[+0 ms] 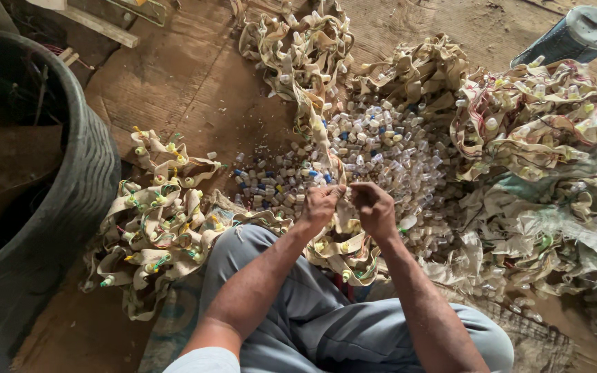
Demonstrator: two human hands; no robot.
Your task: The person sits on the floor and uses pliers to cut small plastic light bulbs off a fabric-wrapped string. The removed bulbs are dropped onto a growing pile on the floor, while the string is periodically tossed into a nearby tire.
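The cream fabric strip point(343, 207) sits right between the knees, running up from the lap toward the heap of small plastic caps point(381, 148). Both hands meet on it: the left hand point(320, 206) has its fingers curled tight around the strip, and the right hand point(374, 207) pinches closed at the same spot, apparently on one of the little pieces fixed to it. This looks like the pulling-off step. The next move likely calls for a firm hold left and a sharp tug right. Worked strips point(157, 228) pile beside the dark tub point(91, 173).
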